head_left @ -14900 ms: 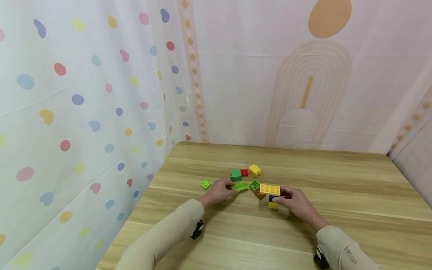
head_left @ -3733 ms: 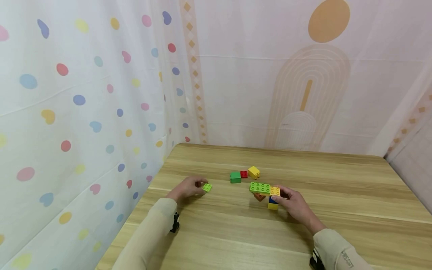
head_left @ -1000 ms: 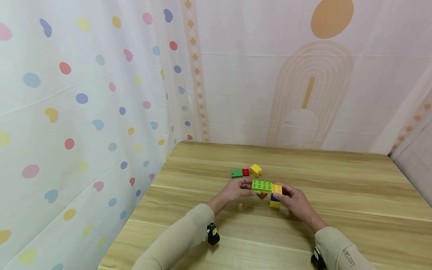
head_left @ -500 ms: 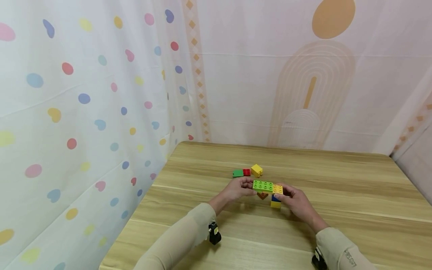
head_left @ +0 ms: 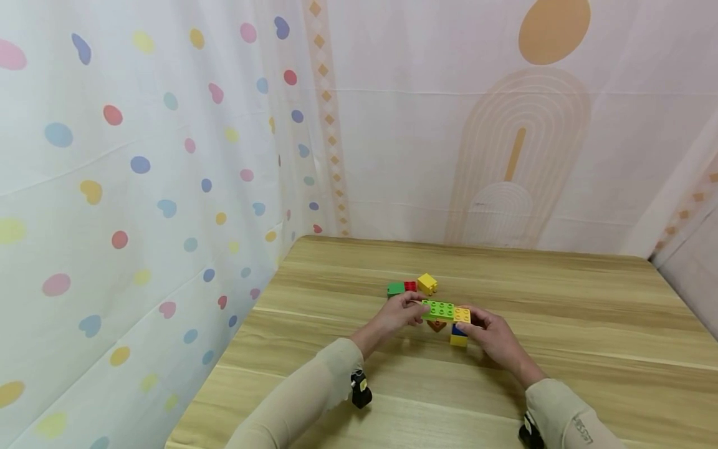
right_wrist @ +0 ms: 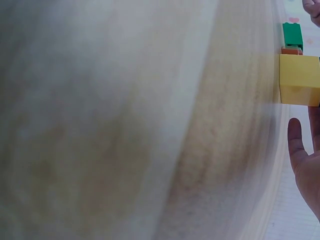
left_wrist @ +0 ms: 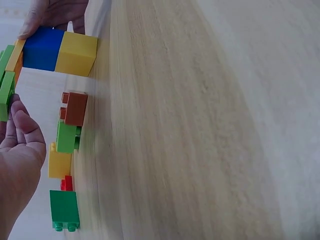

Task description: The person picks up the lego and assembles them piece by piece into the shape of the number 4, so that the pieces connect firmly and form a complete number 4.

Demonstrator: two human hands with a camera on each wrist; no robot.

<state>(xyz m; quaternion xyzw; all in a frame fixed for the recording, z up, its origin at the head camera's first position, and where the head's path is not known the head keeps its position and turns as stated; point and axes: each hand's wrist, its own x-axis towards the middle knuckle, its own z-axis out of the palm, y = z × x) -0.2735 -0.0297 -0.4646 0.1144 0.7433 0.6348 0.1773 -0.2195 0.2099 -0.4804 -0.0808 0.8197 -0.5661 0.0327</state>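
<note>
My left hand [head_left: 395,313] pinches the left end of a long lime brick [head_left: 440,310], thumb on top. In the left wrist view, the curled fingers of the left hand [left_wrist: 22,160] touch a small lime brick [left_wrist: 6,95] beneath the long one. The long brick lies on an orange-yellow plate [head_left: 462,315], above a blue brick [head_left: 459,330] and a yellow brick [head_left: 459,341]. My right hand [head_left: 493,337] grips this stack from the right, thumb at the front. The right wrist view shows the yellow brick [right_wrist: 299,82] above the right hand [right_wrist: 307,167]; the upper bricks are out of frame.
A brown brick [head_left: 436,325] lies below the raised plates, beside a green brick [left_wrist: 66,136]. Farther back on the wooden table [head_left: 359,265] are a dark green brick [head_left: 395,288], a red brick [head_left: 411,286] and a yellow brick [head_left: 427,284]. Patterned curtains hang behind.
Since earlier, the long lime brick is on the plate and the small one was brought from the left to its underside. Just now my left thumb moved onto the long brick's top; my right hand stays.
</note>
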